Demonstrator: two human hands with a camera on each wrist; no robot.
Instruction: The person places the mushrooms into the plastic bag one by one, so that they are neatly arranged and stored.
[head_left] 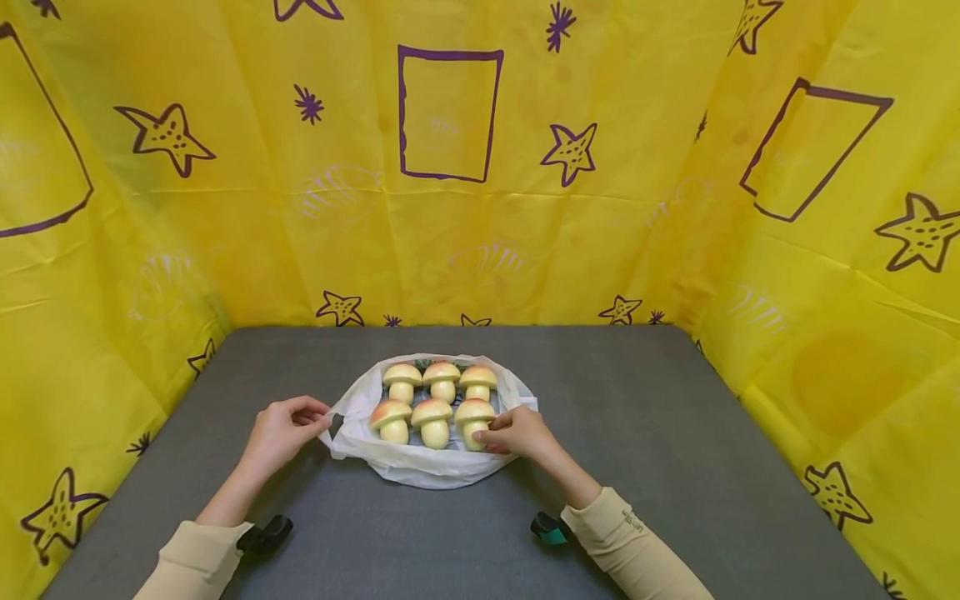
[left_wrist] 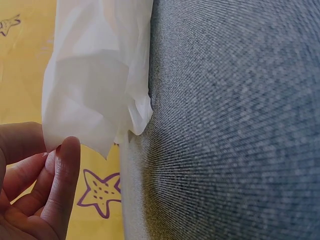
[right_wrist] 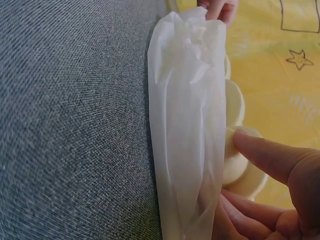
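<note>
Several pale yellow mushrooms with reddish-tinted caps lie in two rows inside an open white plastic bag. My left hand pinches the bag's left end between thumb and fingers. In the left wrist view, the thin white plastic rises from those fingertips. My right hand is at the bag's front right, its thumb and fingers around the stem of the front right mushroom. The right wrist view shows the right thumb on that mushroom, with the other fingers partly hidden by the bag wall.
The bag lies on a dark grey cloth-covered table. Yellow curtains with purple starfish drawings enclose its back and both sides. A dark wrist device sits at the left sleeve and another at the right sleeve.
</note>
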